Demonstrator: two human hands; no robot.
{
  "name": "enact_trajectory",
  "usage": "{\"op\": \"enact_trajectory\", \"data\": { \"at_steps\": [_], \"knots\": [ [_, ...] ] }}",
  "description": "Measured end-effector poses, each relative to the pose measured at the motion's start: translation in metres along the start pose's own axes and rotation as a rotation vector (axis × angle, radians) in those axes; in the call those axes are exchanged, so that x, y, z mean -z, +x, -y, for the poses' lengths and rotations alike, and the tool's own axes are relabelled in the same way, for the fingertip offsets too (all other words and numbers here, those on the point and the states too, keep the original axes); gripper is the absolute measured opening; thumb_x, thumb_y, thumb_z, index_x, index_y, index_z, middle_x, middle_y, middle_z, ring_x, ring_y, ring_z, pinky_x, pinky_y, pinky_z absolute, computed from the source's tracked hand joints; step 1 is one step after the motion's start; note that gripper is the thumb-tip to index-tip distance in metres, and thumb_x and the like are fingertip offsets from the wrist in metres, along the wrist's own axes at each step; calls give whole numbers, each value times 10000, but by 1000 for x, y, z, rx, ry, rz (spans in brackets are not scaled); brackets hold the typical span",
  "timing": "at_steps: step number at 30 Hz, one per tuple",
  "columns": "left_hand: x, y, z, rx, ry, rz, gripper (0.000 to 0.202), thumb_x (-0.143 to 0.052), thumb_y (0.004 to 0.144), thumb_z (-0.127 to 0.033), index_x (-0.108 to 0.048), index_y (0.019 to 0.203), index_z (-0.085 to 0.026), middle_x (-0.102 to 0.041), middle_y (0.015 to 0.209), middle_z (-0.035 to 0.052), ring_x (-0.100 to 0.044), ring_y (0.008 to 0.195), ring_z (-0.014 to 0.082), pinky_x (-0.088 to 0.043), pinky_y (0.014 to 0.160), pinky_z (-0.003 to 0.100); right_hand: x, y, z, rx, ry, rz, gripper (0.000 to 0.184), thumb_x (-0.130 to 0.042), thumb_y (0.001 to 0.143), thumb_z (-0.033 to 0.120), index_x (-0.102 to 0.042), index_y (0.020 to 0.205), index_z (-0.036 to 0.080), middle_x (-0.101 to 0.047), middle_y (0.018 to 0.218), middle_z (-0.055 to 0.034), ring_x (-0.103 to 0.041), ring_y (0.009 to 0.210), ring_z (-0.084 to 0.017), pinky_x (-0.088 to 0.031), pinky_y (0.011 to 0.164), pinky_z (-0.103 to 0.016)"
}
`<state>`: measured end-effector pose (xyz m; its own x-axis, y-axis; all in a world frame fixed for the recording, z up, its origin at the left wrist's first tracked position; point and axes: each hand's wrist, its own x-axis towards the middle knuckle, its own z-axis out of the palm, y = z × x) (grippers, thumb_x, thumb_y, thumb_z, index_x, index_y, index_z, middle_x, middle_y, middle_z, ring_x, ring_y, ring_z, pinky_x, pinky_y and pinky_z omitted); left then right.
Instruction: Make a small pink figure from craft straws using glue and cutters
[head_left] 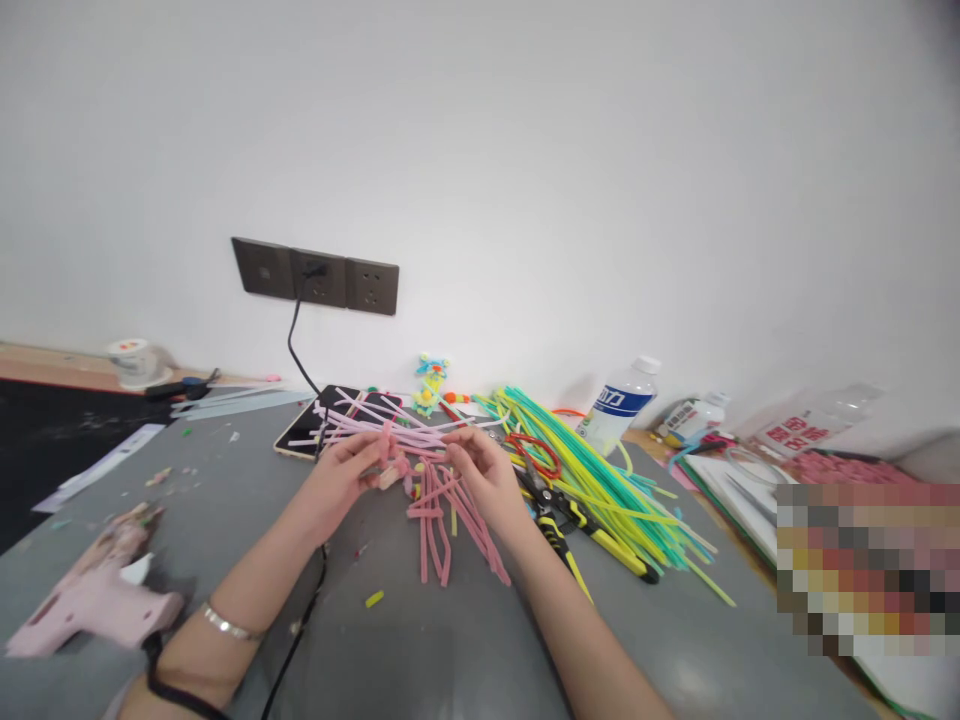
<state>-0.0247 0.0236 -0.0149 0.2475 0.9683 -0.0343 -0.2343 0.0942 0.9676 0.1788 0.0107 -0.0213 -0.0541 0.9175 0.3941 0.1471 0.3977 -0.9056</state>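
Observation:
My left hand (341, 485) is closed, its thumb and fingers pinching a small pink pipe-cleaner piece (394, 472) above the grey table. To its right, my right hand (487, 478) has thumb and forefinger drawn together; whatever lies between them is too small to make out. Behind both hands spreads a bunch of pale pink pipe cleaners (356, 415). Darker pink pipe cleaners (431, 530) lie loose below and between the hands. Pliers with yellow-and-black handles (600, 540) rest beside my right wrist, near red-handled scissors (551, 455).
A pink glue gun (97, 605) lies at left, with a black cable (300, 620) crossing the table. Green and yellow pipe cleaners (600, 480) fill the right side, before a bottle (621, 400). A phone (300, 435) and small colourful figure (431, 385) sit near the wall.

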Motion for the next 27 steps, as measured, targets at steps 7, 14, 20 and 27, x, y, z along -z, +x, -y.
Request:
{"op": "enact_trajectory", "data": {
  "at_steps": [7,14,20,27],
  "knots": [
    [3,2,3,-265,789,-9,189,-685,775,-376,-741,810,-198,-692,707,-2,-539,617,144,-396,581,239,3,-5,0,58,-521,322,92,-619,835,111,-633,795,193,-615,802,-10,-563,736,-157,-418,681,-265],
    [1,-2,7,-325,914,151,190,-623,832,-354,-649,747,-186,-647,678,-32,-489,578,112,-374,567,218,6,-9,2,102,-507,517,205,-809,719,178,-629,816,199,-606,902,-22,-578,885,-195,-446,730,-278],
    [-4,-7,5,-318,904,234,241,-611,855,-405,-648,746,-194,-655,676,-16,-521,597,128,-372,583,226,15,-6,7,22,-505,532,139,-759,761,121,-640,727,184,-567,860,-18,-543,808,-168,-416,673,-263],
    [-8,-8,4,-319,900,235,167,-576,874,-329,-600,776,-197,-640,726,-17,-545,642,136,-377,615,226,15,-6,15,90,-463,520,178,-670,744,29,-588,709,184,-564,779,5,-532,772,-157,-399,674,-255]
  ]
}}
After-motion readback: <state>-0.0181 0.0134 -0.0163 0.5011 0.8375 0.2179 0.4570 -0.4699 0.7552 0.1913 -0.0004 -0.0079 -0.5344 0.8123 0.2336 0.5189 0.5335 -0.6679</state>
